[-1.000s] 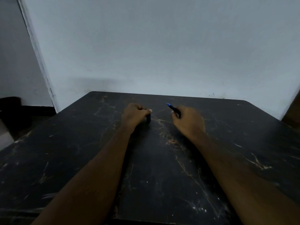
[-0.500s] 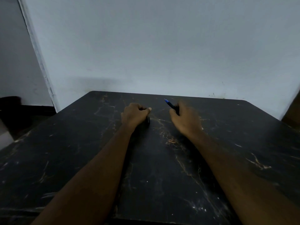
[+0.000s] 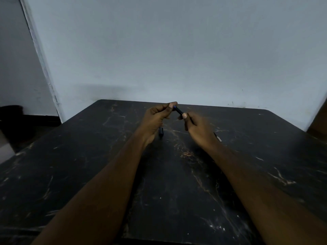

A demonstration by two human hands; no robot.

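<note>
Black stone with pale veins makes the top of the desk (image 3: 88,174), and above its far middle, close to the far edge, the person holds a short dark pen (image 3: 178,111) in the air between both hands. The left hand (image 3: 155,119) pinches the blue end with thumb and forefinger. The right hand (image 3: 199,129) has its fingers curled round the other end, the thumb lying on the barrel. No hand has wide fingers; both are closed on the pen.

I judge that the step in hand is work on the pen itself, either opening it or closing it (which of the two I cannot tell from here). The next move, I think, calls for a twist or a straight pull along the barrel, with both grips firm and the hands kept over the desk so that a loose part does not roll away.

Some things are hard to make out. A small black piece (image 3: 160,133) lies on the desk just under the left wrist; it may be a cap, but the room is dim and its shape is not clear. A thin stick (image 3: 218,137) with a pale tip shows beside the right hand, half hidden by it. The middle of the pen is short and dark against the desk, and any joint on it is not visible. Behind stands a plain grey wall (image 3: 177,50).
</note>
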